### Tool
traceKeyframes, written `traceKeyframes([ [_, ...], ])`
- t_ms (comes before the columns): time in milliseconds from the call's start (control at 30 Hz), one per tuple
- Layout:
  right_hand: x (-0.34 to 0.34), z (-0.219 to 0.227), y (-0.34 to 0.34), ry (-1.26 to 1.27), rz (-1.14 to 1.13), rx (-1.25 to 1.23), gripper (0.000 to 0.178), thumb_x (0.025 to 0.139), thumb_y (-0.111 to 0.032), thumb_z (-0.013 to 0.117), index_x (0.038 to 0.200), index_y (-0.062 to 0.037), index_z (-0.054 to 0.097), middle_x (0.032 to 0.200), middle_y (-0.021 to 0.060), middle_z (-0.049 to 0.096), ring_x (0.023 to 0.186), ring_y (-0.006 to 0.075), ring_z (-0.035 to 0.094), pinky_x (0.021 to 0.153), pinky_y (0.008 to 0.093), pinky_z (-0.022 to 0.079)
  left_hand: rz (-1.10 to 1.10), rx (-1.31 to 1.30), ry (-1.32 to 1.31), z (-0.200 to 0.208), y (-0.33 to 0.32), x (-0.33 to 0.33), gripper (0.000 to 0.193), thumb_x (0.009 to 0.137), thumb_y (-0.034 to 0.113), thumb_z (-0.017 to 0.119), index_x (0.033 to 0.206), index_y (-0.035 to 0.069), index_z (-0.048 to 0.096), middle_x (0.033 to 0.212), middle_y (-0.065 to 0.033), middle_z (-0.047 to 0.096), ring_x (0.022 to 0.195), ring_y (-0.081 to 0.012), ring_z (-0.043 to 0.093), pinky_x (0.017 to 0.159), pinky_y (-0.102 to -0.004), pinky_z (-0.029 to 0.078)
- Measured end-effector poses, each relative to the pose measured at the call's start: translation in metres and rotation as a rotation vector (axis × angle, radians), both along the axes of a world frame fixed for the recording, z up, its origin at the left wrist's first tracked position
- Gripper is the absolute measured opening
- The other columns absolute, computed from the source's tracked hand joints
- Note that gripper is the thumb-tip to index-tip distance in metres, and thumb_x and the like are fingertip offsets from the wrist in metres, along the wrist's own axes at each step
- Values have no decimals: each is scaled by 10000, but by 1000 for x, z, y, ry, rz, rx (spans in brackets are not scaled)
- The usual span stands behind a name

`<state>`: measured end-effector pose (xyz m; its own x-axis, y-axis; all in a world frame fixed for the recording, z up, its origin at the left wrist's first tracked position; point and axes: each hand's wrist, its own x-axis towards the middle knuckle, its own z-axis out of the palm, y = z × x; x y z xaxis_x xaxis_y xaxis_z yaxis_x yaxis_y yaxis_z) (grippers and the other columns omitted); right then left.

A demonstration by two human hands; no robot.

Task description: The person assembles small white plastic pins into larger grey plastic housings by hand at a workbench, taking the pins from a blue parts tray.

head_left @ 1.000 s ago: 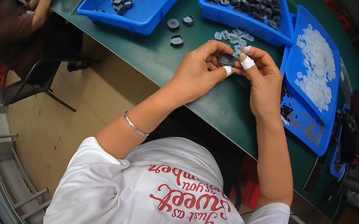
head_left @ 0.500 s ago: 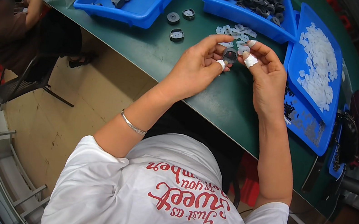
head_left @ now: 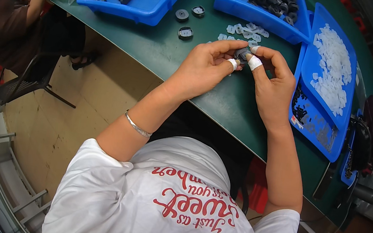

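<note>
Over the green table, my left hand (head_left: 208, 67) pinches a small dark round plastic part (head_left: 241, 54) between thumb and fingers. My right hand (head_left: 275, 79) is closed at the right side of this same part, its thumb and forefinger pressed against it. The fingers cover much of the part, and any small white piece in the right fingertips is hidden. White tape wraps both thumbs and one right finger. Just beyond my hands lie several small translucent white plastic pieces (head_left: 247, 30). Three similar dark round parts (head_left: 185, 33) rest on the table to their left.
A blue tray (head_left: 129, 12) at the far left holds several dark round parts; another blue tray (head_left: 262, 21) is heaped with them. On the right, a blue tray (head_left: 304, 68) of white pieces overlaps a lower blue tray (head_left: 310, 136) with small black pieces. A co-worker (head_left: 22, 26) sits at left.
My right hand has moved slightly left, bringing its fingertips against the dark round part. A white piece seen at those fingertips before is now out of sight. The part has tilted in my left fingers.
</note>
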<state>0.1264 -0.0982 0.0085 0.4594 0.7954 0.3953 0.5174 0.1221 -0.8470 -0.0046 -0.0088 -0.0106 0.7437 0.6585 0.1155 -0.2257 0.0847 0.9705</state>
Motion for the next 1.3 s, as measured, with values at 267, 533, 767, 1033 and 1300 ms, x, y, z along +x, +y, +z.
traceKeyframes([
  [267,-7,-4,1,268,14,-92,115,871,-12,634,984,9,620,978,51,632,871,93,596,766,216,487,-14,-83,41,4,1,0,400,874,-56,522,1273,-60,521,1046,-70,596,917,-120,602,867,-238,491],
  [533,-8,-5,3,-20,0,0,98,834,10,627,931,1,622,956,75,608,793,119,598,685,243,494,0,-162,-1,5,4,-1,372,866,-21,539,1235,-69,543,1023,-82,613,909,-126,606,851,-241,487],
  [767,3,-2,5,567,95,-139,191,822,-19,656,1005,-7,607,941,47,613,842,109,581,780,230,475,16,-202,30,8,6,4,282,870,23,558,1136,-66,580,1019,-99,631,890,-131,605,809,-241,490],
  [1033,4,7,1,581,243,-227,193,851,-46,614,1031,20,605,951,71,627,847,126,593,798,257,488,67,-185,72,8,3,3,234,872,37,577,1088,-51,594,948,-84,640,803,-110,593,725,-223,480],
  [1300,8,2,2,563,243,-227,169,877,-44,611,1029,29,605,936,67,631,820,117,599,781,244,494,20,-180,32,7,4,1,226,891,-14,560,1109,-71,565,912,-101,647,755,-97,604,691,-209,513],
])
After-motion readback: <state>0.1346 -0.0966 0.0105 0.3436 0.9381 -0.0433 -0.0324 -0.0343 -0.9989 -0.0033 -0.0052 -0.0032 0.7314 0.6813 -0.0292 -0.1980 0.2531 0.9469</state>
